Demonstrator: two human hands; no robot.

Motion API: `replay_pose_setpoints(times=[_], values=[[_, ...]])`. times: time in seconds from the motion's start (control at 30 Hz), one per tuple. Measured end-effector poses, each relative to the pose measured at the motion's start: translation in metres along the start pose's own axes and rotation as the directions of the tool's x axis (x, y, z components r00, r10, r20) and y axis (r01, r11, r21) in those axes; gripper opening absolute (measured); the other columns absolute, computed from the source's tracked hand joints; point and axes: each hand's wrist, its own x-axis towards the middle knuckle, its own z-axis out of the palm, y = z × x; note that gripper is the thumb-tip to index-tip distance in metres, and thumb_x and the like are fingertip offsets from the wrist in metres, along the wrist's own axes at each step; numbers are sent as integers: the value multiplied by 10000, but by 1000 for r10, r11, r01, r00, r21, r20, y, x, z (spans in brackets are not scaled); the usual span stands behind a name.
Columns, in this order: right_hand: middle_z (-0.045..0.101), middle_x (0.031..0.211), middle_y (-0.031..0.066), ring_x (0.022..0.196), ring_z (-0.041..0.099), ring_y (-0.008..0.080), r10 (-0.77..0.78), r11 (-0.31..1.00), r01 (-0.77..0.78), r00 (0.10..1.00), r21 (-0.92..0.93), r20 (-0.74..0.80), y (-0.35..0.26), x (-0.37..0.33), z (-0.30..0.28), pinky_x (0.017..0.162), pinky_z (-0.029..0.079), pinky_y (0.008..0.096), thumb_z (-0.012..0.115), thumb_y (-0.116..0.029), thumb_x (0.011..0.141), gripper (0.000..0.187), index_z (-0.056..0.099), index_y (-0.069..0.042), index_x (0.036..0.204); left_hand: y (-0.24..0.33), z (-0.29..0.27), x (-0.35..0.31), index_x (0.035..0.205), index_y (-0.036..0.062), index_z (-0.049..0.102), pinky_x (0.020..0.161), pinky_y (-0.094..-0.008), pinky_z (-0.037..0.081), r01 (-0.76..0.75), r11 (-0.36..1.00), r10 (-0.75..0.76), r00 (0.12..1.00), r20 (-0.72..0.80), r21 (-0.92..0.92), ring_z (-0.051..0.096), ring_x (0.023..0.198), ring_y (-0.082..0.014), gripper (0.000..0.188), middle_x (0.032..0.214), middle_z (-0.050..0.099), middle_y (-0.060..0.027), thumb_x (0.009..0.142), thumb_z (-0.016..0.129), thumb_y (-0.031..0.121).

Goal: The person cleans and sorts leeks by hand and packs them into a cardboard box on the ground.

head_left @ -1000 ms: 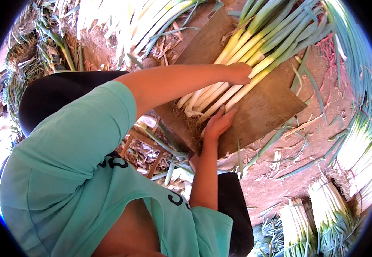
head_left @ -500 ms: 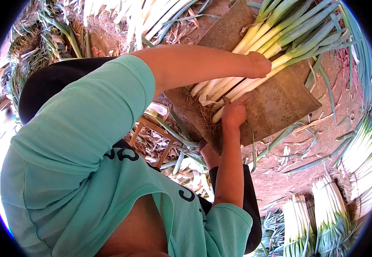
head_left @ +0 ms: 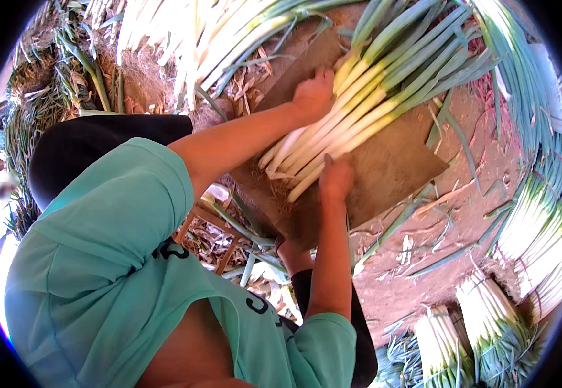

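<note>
A loose bundle of large spring onions (head_left: 349, 123) lies slantwise on a brown board or sheet (head_left: 394, 174). Its white, rooted ends point to the lower left and its green tops to the upper right. My left hand (head_left: 316, 96) is at the bundle's far left side, fingers curled in against the outer stalks; some fingertips are hidden. On the near side, my right hand (head_left: 337, 179) is closed with its thumb against the lowest white stalk. Its other fingers are partly hidden.
Bundled spring onions (head_left: 446, 343) stand at the lower right, with more (head_left: 536, 226) along the right edge. Others (head_left: 184, 39) are heaped at the top left. Trimmed leaves and dry peelings litter the dirt floor (head_left: 394, 278). A wooden frame (head_left: 219, 226) lies near my knees.
My left hand has moved from across the top of the stalks to their far left side. My right hand stays by the near lower stalks. The whole view has shifted slightly.
</note>
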Motion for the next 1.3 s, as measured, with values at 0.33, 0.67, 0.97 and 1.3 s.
replay_pose_setpoints(times=[0.33,0.67,0.97,1.3], values=[[640,781,235,753,626,383,138,889,-205,973,409,187,30,43,8,696,467,433,650,-275,816,335,625,52,884,4,-31,8,1038,9,474,723,-448,486,-215,911,145,966,-214,-353,585,817,-409,392,878,605,-233,779,638,253],[588,522,128,410,573,211,165,846,-216,975,487,146,8,26,-12,452,447,340,624,-250,854,286,576,25,792,-15,-35,11,1064,14,424,658,-458,497,-305,952,301,950,-77,-36,590,792,-393,372,1004,541,-207,799,617,191],[581,525,134,388,553,209,128,805,-196,979,561,158,14,29,-8,413,437,338,623,-230,857,278,576,41,821,-23,-22,18,1037,-3,425,609,-492,491,-379,908,313,897,313,179,625,726,-395,315,767,611,-221,827,590,164],[621,585,156,450,585,248,5,918,14,999,396,-48,7,29,-10,525,472,353,627,-247,847,311,591,61,834,-23,-12,-11,1091,8,390,594,-489,493,-277,950,219,921,324,145,619,706,-405,368,842,604,-237,750,529,0]])
